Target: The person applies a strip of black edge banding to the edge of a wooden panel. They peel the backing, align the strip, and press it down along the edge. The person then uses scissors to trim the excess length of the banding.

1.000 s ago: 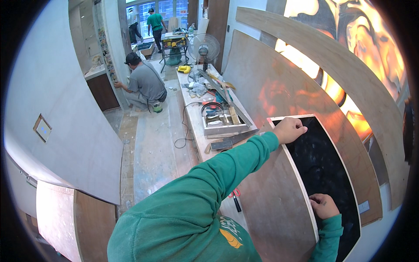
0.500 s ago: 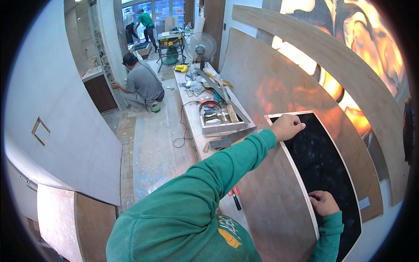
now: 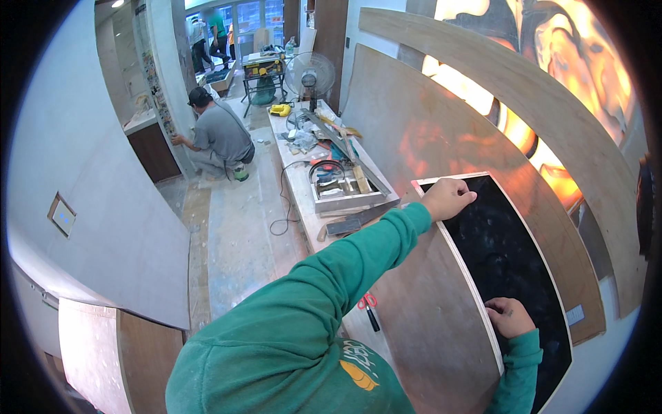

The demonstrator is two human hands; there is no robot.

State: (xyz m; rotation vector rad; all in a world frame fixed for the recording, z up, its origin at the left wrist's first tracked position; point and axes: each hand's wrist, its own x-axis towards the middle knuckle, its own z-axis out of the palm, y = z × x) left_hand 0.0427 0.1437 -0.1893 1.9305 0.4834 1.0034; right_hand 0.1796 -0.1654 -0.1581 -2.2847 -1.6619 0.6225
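Observation:
A long wooden box [image 3: 470, 276] with pale edges and a glossy black inside lies in front of me on the right. My left hand [image 3: 448, 199] is closed at the far end of its near edge, knuckles up and fingers curled over the black side. Lower down, my right hand [image 3: 510, 317] is closed too, its fingertips bent toward the inner face of the same edge. Whatever either hand pinches is hidden by the fingers. Red-handled scissors [image 3: 368, 303] lie left of the box, on the bench.
A long workbench [image 3: 324, 234] carries a tool-filled tray [image 3: 352, 203], a yellow power tool [image 3: 280, 110] and scraps. A fan [image 3: 309, 74] stands behind it. One person [image 3: 222, 134] squats left by the wall. Curved wooden panels [image 3: 414, 131] lean at right.
Both hands keep nearly the same place on the box edge. The whole view has shifted slightly, and people in the far background have changed posture.

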